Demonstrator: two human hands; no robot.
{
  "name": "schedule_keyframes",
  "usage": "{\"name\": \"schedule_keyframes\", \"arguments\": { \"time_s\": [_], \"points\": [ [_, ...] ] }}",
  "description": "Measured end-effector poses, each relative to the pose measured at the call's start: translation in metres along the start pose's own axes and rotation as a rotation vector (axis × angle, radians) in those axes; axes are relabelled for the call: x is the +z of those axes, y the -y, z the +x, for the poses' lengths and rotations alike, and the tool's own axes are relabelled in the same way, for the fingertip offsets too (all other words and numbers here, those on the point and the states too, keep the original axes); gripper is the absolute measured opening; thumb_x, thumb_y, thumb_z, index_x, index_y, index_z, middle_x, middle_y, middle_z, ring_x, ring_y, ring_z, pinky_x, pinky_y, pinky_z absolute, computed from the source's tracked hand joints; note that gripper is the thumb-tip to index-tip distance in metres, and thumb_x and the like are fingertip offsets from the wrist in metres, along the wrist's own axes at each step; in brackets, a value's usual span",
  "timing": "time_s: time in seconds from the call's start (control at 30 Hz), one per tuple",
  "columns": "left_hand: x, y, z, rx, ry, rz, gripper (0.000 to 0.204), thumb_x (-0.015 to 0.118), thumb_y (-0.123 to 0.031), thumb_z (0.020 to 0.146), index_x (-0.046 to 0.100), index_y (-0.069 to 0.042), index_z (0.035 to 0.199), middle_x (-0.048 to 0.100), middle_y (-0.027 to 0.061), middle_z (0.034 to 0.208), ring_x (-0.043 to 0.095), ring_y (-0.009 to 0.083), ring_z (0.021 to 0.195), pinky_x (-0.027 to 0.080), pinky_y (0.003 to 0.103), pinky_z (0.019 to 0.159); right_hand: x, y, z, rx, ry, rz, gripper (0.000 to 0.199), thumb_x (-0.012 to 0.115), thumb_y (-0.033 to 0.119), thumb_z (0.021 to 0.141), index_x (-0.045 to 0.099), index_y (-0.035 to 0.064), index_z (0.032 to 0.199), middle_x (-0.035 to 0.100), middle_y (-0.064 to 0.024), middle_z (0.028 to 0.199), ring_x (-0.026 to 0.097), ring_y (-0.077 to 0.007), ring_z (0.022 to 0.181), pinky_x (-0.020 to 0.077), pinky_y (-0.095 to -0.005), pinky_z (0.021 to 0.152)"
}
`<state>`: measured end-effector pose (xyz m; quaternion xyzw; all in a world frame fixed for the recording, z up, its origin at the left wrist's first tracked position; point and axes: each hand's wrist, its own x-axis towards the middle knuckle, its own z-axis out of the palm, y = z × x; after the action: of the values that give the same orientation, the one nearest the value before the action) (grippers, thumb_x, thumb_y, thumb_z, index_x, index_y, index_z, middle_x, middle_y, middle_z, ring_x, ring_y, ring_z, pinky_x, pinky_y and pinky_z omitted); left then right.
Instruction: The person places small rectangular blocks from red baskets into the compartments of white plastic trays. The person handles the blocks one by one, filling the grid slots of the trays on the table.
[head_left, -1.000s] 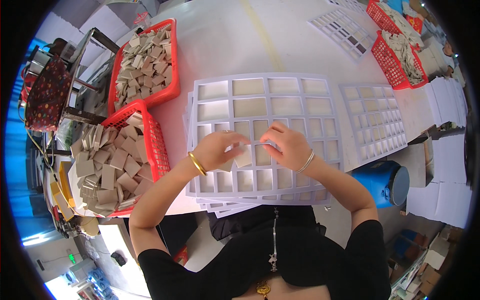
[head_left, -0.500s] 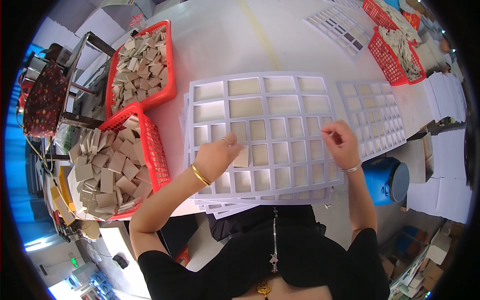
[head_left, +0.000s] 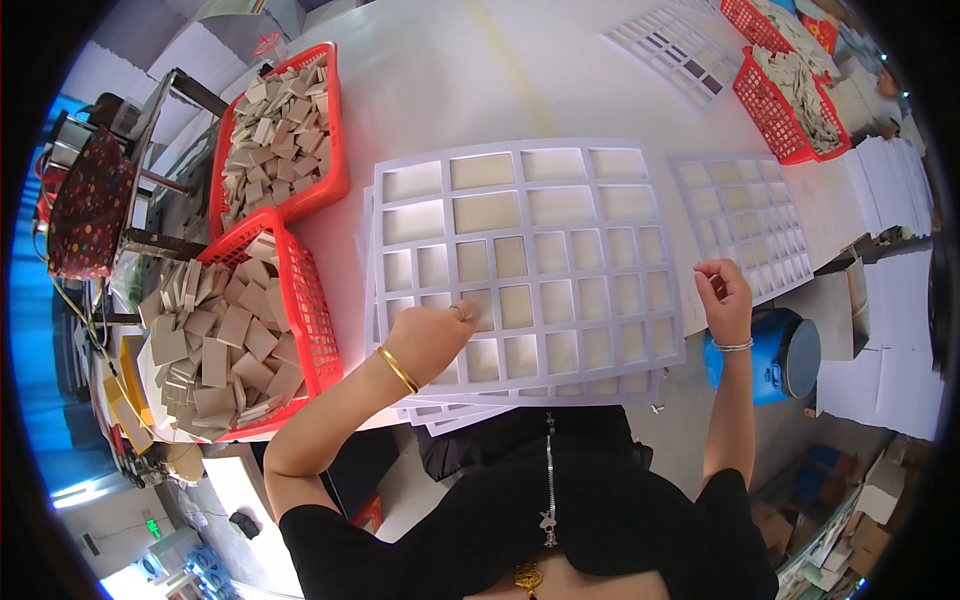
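Observation:
A white grid tray lies before me on the table, on top of other similar trays. Several of its compartments, in a patch left of its middle, hold beige tiles. My left hand has its fingertips closed at a square beige tile, which sits in a compartment left of another filled one; part of that tile is hidden by the fingers. Beyond the tray's right edge, my right hand hangs in the air with curled fingers, and no object shows in it.
Two red plastic baskets, a near one and a far one, stand at the left, full of loose beige tiles. Another white tray lies right, near a blue drum. More red baskets stand far right.
The beige tile, tilted over its compartment before, now lies in it under my left fingertips. My right hand has moved right and down, away from the tray's right edge.

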<state>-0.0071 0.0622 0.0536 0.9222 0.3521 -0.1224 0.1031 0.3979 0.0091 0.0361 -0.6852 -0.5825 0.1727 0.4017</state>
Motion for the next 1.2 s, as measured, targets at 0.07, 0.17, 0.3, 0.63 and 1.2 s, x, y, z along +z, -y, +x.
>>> {"name": "schedule_keyframes", "arguments": {
  "time_s": [0.07,0.17,0.3,0.63,1.2],
  "points": [
    [-0.009,-0.002,0.009,-0.044,0.129,0.064,0.020,0.054,-0.011,0.088,0.065,-0.012,0.104,0.062,0.0000,0.115,0.067,0.0235,0.076,0.054,0.037,0.062,0.006,0.003,0.002,-0.058,0.034,-0.043,0.007,0.066,0.006,0.081,0.065,0.0053,0.087,0.060,-0.0025,0.077,0.049,-0.0109,0.059,0.0395,-0.0232,0.054],
    [0.000,0.006,0.012,-0.001,0.060,-0.002,0.017,0.056,-0.012,0.088,0.064,-0.011,0.102,0.063,0.0006,0.110,0.067,0.0241,0.079,0.054,0.036,0.065,0.029,0.028,0.009,-0.185,0.177,-0.115,0.011,0.067,0.009,0.078,0.066,0.0063,0.089,0.062,-0.0066,0.081,0.056,-0.0205,0.066,0.0451,-0.0309,0.059],
    [0.004,0.011,-0.006,-0.055,-0.229,-0.259,0.018,0.060,-0.009,0.084,0.062,-0.010,0.101,0.063,0.0047,0.102,0.066,0.0269,0.081,0.053,0.038,0.067,0.072,0.058,0.018,-0.431,0.321,-0.226,0.013,0.067,0.014,0.077,0.064,0.0066,0.087,0.060,-0.0075,0.088,0.060,-0.0282,0.075,0.0492,-0.0397,0.066],
    [0.042,0.048,-0.098,-0.594,-0.524,-0.465,0.024,0.062,-0.008,0.082,0.060,-0.004,0.105,0.062,0.0147,0.098,0.061,0.0324,0.093,0.049,0.041,0.080,0.087,0.074,0.034,-0.506,0.555,-0.522,0.008,0.061,0.009,0.082,0.058,0.0083,0.089,0.059,-0.0065,0.094,0.062,-0.0296,0.080,0.0497,-0.0401,0.066],
    [0.050,0.044,-0.095,-0.657,-0.847,-0.641,0.014,0.063,-0.002,0.080,0.066,-0.002,0.094,0.058,0.0102,0.073,0.055,0.0170,0.062,0.043,0.029,0.056,-0.229,-0.127,0.144,-0.400,0.098,-0.992,0.021,0.060,0.005,0.083,0.058,0.0098,0.103,0.057,-0.0123,0.115,0.058,-0.0339,0.102,0.0495,-0.0399,0.084]
  ]
}}
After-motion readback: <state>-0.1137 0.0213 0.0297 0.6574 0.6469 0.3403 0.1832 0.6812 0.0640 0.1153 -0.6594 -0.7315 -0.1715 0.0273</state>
